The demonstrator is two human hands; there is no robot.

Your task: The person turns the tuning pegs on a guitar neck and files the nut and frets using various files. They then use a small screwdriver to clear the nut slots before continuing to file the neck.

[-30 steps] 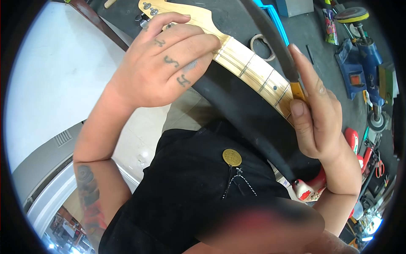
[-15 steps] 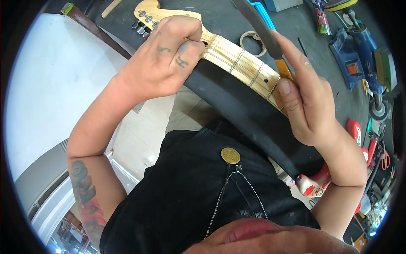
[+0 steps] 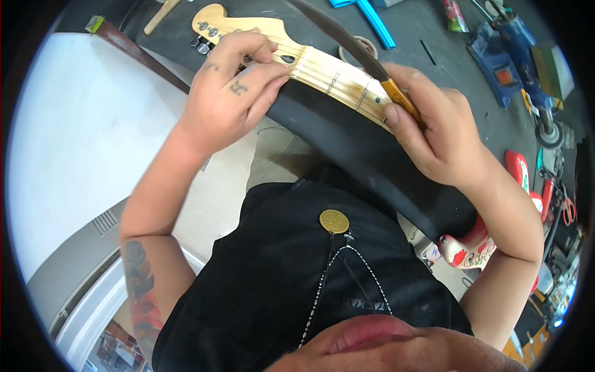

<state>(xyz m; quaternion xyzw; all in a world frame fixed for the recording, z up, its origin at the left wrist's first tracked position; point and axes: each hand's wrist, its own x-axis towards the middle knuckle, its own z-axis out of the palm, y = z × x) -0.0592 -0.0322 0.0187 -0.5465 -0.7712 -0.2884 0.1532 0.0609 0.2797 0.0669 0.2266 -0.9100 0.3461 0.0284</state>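
Observation:
A guitar neck (image 3: 347, 87) of pale wood runs from the headstock (image 3: 217, 22) at upper left toward the lower right, with strings along it. At the nut, my left hand (image 3: 232, 87) has its thumb and forefinger pinched together on a guitar string at the near edge; the exact grip is partly hidden. Its other fingers curl over the headstock. My right hand (image 3: 437, 127) wraps round the wooden handle of a long dark file-like tool (image 3: 347, 44), resting over the fretboard. The tool's blade points up and left, beyond the neck.
A black padded support (image 3: 347, 142) lies under the neck. Behind are a tape roll (image 3: 367, 46), a blue tool (image 3: 375, 25), and a blue vice-like machine (image 3: 517, 56). The red patterned guitar body (image 3: 474, 248) and red-handled scissors (image 3: 568, 211) are at right.
My left hand has loosened from a tight fist, its fingers now more spread at the nut. The right hand and tool have shifted left along the neck. The view has shifted a little.

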